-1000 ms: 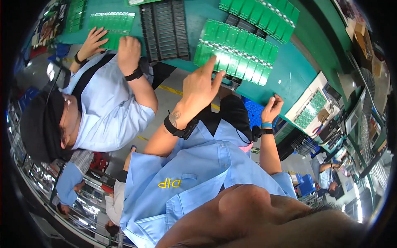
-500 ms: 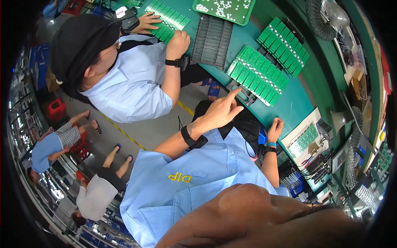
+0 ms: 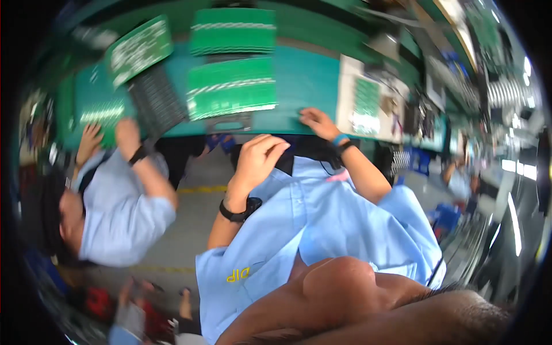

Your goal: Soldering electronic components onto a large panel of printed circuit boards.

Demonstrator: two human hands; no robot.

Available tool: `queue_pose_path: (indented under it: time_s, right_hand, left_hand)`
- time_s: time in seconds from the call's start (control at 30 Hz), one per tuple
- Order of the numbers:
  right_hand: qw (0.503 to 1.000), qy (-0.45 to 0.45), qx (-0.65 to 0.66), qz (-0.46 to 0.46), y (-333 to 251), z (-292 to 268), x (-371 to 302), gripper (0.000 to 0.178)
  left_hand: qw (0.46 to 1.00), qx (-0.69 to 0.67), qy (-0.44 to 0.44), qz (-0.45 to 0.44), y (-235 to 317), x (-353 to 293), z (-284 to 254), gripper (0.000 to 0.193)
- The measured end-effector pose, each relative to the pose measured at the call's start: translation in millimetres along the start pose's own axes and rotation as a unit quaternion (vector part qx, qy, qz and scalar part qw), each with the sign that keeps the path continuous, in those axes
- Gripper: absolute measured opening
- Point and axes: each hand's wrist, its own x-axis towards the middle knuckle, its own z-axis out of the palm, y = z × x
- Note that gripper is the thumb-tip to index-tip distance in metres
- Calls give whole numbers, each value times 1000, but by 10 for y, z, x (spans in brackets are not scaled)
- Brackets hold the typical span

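My left hand (image 3: 259,163) is raised in front of the bench edge, with its fingers bent together and the thumb close to the index finger. No object shows in it. Just beyond it, a dark fixture with a handle (image 3: 229,122) juts out below a green circuit-board panel (image 3: 231,95) with a row of white parts. A second such panel (image 3: 233,34) lies behind. My right hand (image 3: 320,123) rests at the bench's front edge, its fingers curled, with nothing visible in them. Motion blur softens the picture.
To my left, a co-worker (image 3: 123,213) handles another green panel (image 3: 103,118). Between us stand a black slotted rack (image 3: 155,100) and a green tray (image 3: 160,49) of small white pieces. A white board (image 3: 344,92) with a green panel and tools lies right of my right hand.
My view has swung toward the right, so the bench lies more level across the picture. My left hand has drawn back from the fixture, and its pointing index finger has bent in.
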Motion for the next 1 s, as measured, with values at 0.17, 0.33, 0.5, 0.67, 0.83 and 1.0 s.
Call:
queue_pose_path:
  time_s: [0.17, 0.33, 0.5, 0.67, 0.83, 1.0]
  right_hand:
    - [996, -41, 14, -81, -295, 47, -499, 16]
    - [990, -96, -7, -99, -123, -843, -1093, 11]
    - [988, -107, 51, -103, 267, -1493, -1389, 10]
    - [964, -229, 122, -62, 936, -1503, -1692, 18]
    - [979, -173, -82, -73, 2330, -840, -1183, 33]
    - [939, 34, -238, -246, 3364, -613, -593, 43]
  left_hand:
    - [985, 61, -145, -67, -44, 254, 476, 17]
    - [994, 17, -54, -98, -173, 706, 1694, 22]
    - [975, 190, 94, 68, -879, 1019, 2320, 27]
    - [959, 217, 178, 38, -962, 1009, 2352, 27]
    - [948, 259, 179, 47, -942, 1067, 2419, 28]
    - [960, 232, 141, 63, -1004, 1132, 2567, 30]
